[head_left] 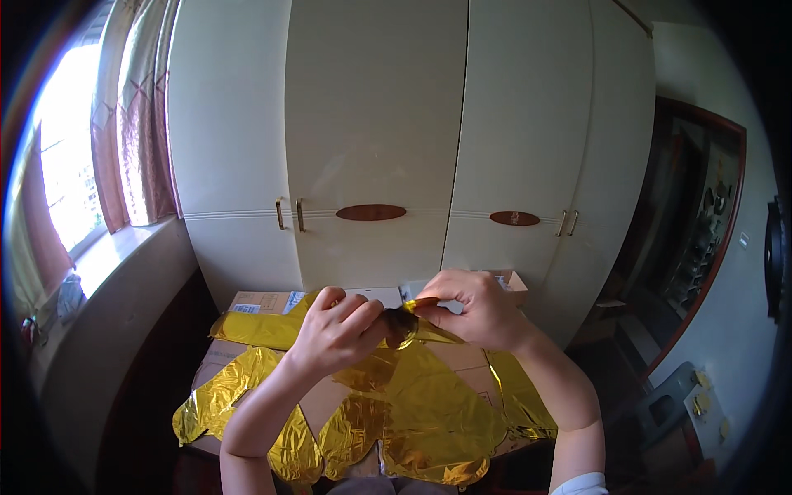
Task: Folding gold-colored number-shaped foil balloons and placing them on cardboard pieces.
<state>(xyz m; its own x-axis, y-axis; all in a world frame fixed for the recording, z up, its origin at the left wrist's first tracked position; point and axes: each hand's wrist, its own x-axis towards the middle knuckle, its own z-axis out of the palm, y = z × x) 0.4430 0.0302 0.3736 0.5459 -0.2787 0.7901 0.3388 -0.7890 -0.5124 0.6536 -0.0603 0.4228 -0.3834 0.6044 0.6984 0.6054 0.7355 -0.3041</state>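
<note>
Both hands are raised close together over the middle of the cardboard-covered surface. My left hand (pixel 340 332) is closed, its curled fingers gripping the edge of a gold foil balloon (pixel 437 404). From the right, my right hand (pixel 472 307) pinches another bit of the same foil between thumb and fingers. A small curled loop of foil shows in the gap between the hands. Flat and wrinkled, the rest of the foil hangs and spreads below them toward me. More flat gold foil pieces (pixel 227 392) lie around the left forearm. My fingertips partly hide the gripped spots.
Cardboard (pixel 326 400) lies under the foil. Behind it are a box with a label (pixel 256 302) and a small open box (pixel 516 285). A pale wardrobe (pixel 375 124) stands close beyond. At right is a grey stool (pixel 667 404); a windowsill (pixel 124 252) runs along the left.
</note>
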